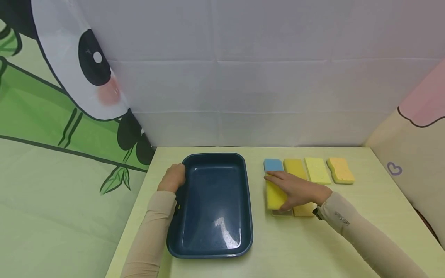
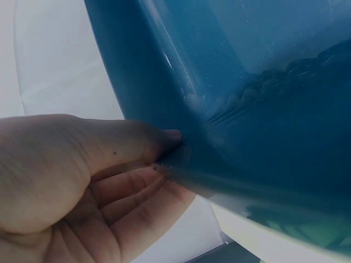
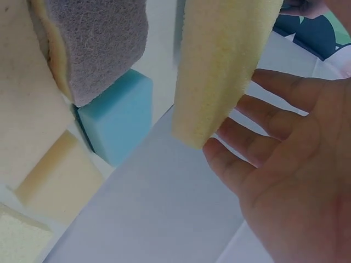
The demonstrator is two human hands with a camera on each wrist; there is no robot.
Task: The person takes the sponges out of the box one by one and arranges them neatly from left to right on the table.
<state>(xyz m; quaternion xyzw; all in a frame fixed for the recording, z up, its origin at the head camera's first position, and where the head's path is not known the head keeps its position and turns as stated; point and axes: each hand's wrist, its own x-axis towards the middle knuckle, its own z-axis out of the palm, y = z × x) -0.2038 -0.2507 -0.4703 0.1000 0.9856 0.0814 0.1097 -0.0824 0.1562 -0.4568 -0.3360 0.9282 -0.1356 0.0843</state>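
Note:
My left hand [image 1: 172,178] pinches the rim of a dark blue plastic tray [image 1: 212,200] at its far left corner. In the left wrist view the thumb [image 2: 148,137] presses inside the wall, with the fingers curled beneath. My right hand [image 1: 297,188] grips a yellow sponge [image 1: 275,195] by its ends, fingers at the far end and thumb near the close end. The right wrist view shows this sponge [image 3: 219,66] raised beside other sponges, the fingertips against its side; the thumb is out of sight there. Below it lies a sponge with a grey scouring pad [image 3: 107,44].
A blue sponge [image 1: 273,165], a dark yellow sponge [image 1: 294,167], a pale yellow sponge [image 1: 318,170] and a wavy orange sponge [image 1: 340,170] form a row toward the back. Another yellow sponge [image 1: 303,210] lies nearer, partly behind the right hand. A white printed cloth wall [image 1: 243,96] borders the table.

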